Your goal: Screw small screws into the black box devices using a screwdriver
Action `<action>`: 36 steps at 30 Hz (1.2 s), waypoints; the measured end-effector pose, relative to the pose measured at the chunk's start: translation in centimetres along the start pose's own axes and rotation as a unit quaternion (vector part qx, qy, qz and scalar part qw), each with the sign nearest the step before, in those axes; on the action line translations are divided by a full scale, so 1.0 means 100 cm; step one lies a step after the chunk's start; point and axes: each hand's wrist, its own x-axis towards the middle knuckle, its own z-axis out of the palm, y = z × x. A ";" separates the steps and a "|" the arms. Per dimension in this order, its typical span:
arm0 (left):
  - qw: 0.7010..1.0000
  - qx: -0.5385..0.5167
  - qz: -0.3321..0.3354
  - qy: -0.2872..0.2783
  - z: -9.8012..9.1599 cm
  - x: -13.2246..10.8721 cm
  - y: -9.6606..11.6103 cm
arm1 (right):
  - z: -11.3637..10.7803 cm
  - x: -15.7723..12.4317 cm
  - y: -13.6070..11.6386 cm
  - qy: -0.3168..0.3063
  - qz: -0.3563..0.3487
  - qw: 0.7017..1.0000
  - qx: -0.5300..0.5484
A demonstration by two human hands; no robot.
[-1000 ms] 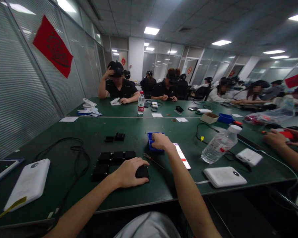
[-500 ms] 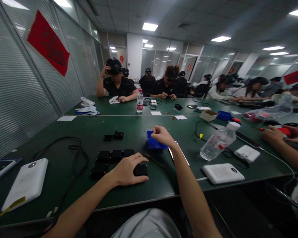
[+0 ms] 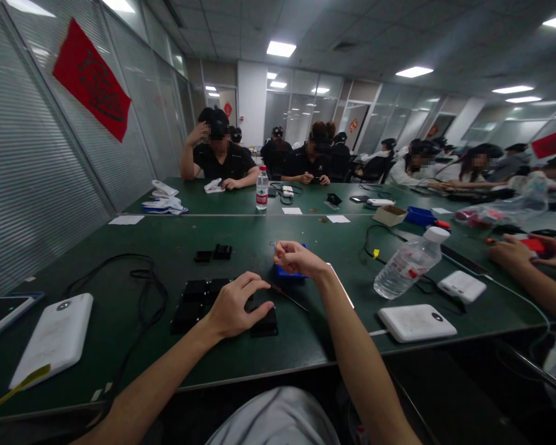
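left fingers (image 3: 256,283) spread, right fingers (image 3: 283,250) bunched, any pinched piece indistinct, blue tray (image 3: 286,272) half-hidden

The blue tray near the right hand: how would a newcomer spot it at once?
On the green table, find the right hand. Partly hidden by it is the blue tray, left of the near water bottle. Unlike the blue box farther off beside the tan box, this one is close to the person.
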 end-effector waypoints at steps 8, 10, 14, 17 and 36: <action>0.997 0.037 -0.013 0.063 0.005 0.002 -0.004 | 0.020 0.006 0.009 -0.094 0.009 0.996 0.002; 0.997 0.040 -0.016 0.066 0.005 0.002 -0.004 | 0.023 0.006 0.010 -0.109 0.011 0.994 0.003; 0.996 0.045 -0.015 0.071 0.005 0.001 -0.005 | 0.025 0.008 0.014 -0.125 0.018 0.992 -0.008; 0.996 0.047 -0.014 0.076 0.005 0.001 -0.006 | 0.025 0.009 0.018 -0.135 0.023 0.990 -0.012; 0.998 0.038 -0.024 0.042 0.003 0.002 -0.003 | 0.012 0.006 0.014 -0.159 0.104 0.976 -0.107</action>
